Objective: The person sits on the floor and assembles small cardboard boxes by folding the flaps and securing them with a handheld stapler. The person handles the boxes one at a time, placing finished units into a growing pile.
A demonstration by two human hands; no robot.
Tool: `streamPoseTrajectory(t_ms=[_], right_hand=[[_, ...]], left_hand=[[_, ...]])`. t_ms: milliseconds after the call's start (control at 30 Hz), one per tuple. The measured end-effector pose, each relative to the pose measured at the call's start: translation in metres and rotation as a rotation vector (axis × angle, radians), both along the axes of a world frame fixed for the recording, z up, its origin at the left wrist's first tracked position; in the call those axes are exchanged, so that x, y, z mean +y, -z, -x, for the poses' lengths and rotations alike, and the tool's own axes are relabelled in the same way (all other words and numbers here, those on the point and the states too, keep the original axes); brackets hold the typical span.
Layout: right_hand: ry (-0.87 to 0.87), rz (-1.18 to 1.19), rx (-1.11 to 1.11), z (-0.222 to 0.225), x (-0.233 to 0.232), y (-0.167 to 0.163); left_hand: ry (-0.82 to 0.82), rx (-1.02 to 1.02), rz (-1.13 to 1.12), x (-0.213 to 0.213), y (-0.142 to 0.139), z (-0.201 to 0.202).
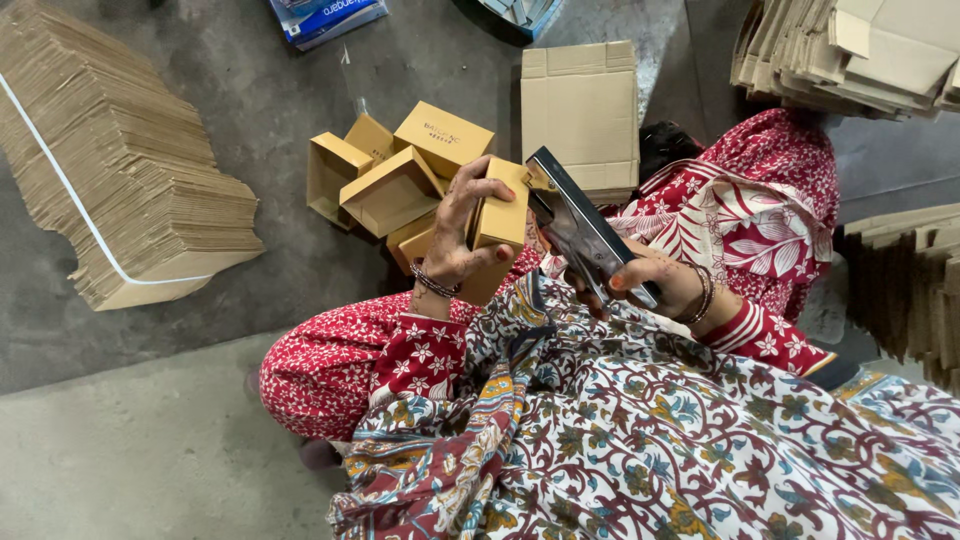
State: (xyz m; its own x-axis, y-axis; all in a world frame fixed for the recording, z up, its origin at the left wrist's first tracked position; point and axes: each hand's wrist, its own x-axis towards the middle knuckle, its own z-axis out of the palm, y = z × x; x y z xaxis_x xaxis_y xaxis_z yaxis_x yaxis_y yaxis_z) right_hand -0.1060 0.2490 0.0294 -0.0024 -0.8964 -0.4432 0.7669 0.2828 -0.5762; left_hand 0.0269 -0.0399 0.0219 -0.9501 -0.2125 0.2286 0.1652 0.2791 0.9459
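Note:
My left hand [458,232] grips a small tan cardboard box [500,215] by its side, held up over my lap. My right hand [655,283] holds a dark metal stapler [585,230], whose nose touches the box's right edge. Both wrists wear bangles. Just beyond the held box, a heap of several small tan boxes [400,175] lies on the grey floor, some open side up.
A tall strapped stack of flat cardboard blanks [120,160] lies at the left. A flat brown carton [582,105] lies ahead. More flattened blanks are piled at top right [850,55] and at the right edge [905,290]. Blue packets [325,15] lie at the top.

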Motion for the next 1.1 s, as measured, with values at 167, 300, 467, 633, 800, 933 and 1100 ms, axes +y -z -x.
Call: streamPoseTrajectory(t_ms=[167,300,467,633,800,933,1100], right_hand=[[-0.059,-0.06,0.129,-0.007,-0.007,0.026],[-0.112,-0.196,0.22,-0.016,-0.013,0.044],[-0.15,0.034,0.204,-0.011,-0.003,0.038],[-0.351,-0.061,0.258,-0.003,0.015,0.027],[-0.305,0.006,0.276,-0.012,0.018,0.018],[-0.256,0.046,0.457,-0.027,0.008,0.011],[-0.29,-0.165,0.357,-0.031,0.001,0.008]], left_hand=[[0.02,-0.05,0.222,-0.004,0.003,0.0],[0.004,-0.045,0.185,-0.005,0.008,0.0],[0.046,-0.093,0.085,-0.011,0.013,0.002],[0.078,-0.073,0.088,-0.013,0.017,0.004],[0.136,-0.076,0.032,-0.008,0.012,0.004],[0.143,-0.09,-0.019,-0.007,0.009,0.003],[0.103,-0.115,-0.012,-0.004,0.013,0.001]])
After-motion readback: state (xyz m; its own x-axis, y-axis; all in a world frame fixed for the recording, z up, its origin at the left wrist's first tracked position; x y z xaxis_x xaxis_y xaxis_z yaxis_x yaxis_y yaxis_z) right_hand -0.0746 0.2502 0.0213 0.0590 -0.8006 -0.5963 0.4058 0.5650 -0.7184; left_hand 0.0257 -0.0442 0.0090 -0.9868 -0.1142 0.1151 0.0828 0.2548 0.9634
